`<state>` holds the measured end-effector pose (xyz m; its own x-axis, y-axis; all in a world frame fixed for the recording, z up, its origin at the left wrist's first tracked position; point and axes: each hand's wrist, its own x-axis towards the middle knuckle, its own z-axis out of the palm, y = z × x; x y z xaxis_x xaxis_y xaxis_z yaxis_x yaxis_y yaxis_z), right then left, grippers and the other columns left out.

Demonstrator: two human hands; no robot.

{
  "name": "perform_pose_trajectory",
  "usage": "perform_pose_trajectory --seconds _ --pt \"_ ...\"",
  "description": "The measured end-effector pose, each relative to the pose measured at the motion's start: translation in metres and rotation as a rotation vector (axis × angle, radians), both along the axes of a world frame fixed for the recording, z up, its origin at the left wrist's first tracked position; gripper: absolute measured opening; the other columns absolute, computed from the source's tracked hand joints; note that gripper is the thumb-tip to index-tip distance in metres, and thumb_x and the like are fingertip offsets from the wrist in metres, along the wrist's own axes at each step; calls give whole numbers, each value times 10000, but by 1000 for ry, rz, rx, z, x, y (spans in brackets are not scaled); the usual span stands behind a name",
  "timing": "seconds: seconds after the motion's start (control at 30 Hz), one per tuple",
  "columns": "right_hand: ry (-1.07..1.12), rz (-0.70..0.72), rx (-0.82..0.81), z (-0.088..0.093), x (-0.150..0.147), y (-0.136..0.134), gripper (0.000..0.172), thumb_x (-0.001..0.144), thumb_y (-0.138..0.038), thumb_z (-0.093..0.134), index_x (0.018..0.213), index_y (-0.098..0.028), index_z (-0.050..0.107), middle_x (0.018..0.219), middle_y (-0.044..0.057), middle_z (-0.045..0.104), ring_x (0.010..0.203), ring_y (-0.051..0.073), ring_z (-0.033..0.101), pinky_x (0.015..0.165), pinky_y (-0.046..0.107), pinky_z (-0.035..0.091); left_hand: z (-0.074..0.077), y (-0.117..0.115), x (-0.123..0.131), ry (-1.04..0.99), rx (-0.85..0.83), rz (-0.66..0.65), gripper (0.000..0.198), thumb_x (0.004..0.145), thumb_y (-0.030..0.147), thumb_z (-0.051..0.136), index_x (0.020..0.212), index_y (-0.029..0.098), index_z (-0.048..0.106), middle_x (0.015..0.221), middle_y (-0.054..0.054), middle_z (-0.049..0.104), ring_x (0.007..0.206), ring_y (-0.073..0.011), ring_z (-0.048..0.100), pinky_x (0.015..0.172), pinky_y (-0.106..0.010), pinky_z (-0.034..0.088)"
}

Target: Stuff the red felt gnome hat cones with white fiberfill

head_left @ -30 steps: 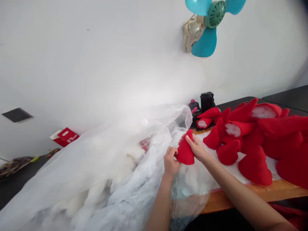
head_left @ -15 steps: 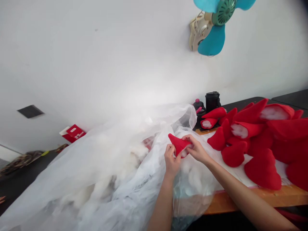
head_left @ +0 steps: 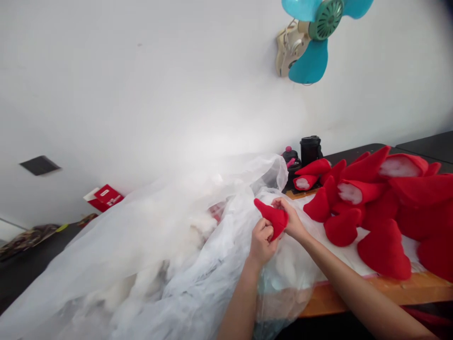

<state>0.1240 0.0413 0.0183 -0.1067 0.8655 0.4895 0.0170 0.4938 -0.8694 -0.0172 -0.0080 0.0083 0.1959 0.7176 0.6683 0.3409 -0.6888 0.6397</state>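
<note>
Between my two hands is a small red felt cone point(head_left: 272, 217), its pointed tip toward the upper left. My left hand point(head_left: 262, 240) grips its lower side with the fingers curled in. My right hand point(head_left: 288, 218) closes round the wide end from the right; some of its fingers are hidden behind the felt. The opening of the cone faces away from view, so its inside is hidden. Below the hands lies white stuffing point(head_left: 286, 264) on clear plastic.
A big translucent plastic bag point(head_left: 198, 264) of white fluff spreads to the left. Stuffed red cones point(head_left: 384, 250) pile up on the right of the wooden table point(head_left: 382, 295). Behind stand a black tumbler point(head_left: 310, 150) and a dark bottle point(head_left: 290, 156). A blue fan point(head_left: 309, 61) hangs on the wall.
The red cone has turned and shifted slightly right, so the white stuffing in its opening no longer shows. My left hand has moved right along with it.
</note>
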Motion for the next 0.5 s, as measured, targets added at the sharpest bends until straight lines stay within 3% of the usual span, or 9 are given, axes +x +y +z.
perform_pose_trajectory --seconds 0.03,0.1,0.13,0.2,0.3,0.37,0.43,0.5 --pt "1 90 4 1 0 1 240 732 -248 598 955 -226 512 840 3 572 700 158 507 626 284 420 1 1 -2 -24 -14 13 365 805 91 564 588 183 284 728 -14 432 633 -116 400 552 -282 288" --pt "-4 170 -8 -1 0 3 163 729 -249 581 866 -233 494 831 5 574 707 163 502 633 290 421 1 0 -5 -36 -28 6 374 806 101 565 592 188 271 720 -14 436 630 -118 402 555 -284 290" --pt "-3 140 -25 -3 -1 3 112 736 -242 552 770 -234 445 766 -4 539 683 159 470 616 288 398 1 -1 -5 -15 -28 -18 379 807 108 568 594 189 264 718 -12 436 628 -117 401 556 -285 289" --pt "8 -27 -73 -9 -3 3 199 753 -221 483 657 -234 310 640 -20 406 627 148 367 571 284 319 2 -6 -2 68 -19 -103 386 814 123 575 592 186 265 712 -10 432 624 -114 395 559 -285 284" --pt "16 -201 -137 -15 -1 3 243 764 -206 446 635 -235 242 586 -32 271 592 138 272 543 287 232 2 -12 6 95 -44 -214 386 848 163 598 587 181 314 718 -16 466 646 -118 430 591 -280 324" --pt "23 -164 -149 -15 0 3 226 761 -220 467 641 -232 277 585 -34 314 586 135 306 542 280 255 4 -12 11 -100 -100 -184 290 852 239 655 662 189 442 788 -27 525 730 -137 500 686 -284 407" --pt "31 -80 -160 -11 -2 1 146 760 -233 483 682 -226 360 619 -28 420 595 142 386 555 275 321 5 -9 13 -464 -193 -18 226 830 343 717 845 203 539 898 -36 560 839 -156 550 799 -299 459" --pt "-17 -53 -127 -7 -8 -4 56 757 -234 505 795 -220 466 730 -7 526 654 161 468 598 284 394 8 -5 14 -822 -370 107 366 795 422 761 1014 213 555 1006 -47 581 903 -163 583 835 -299 485"
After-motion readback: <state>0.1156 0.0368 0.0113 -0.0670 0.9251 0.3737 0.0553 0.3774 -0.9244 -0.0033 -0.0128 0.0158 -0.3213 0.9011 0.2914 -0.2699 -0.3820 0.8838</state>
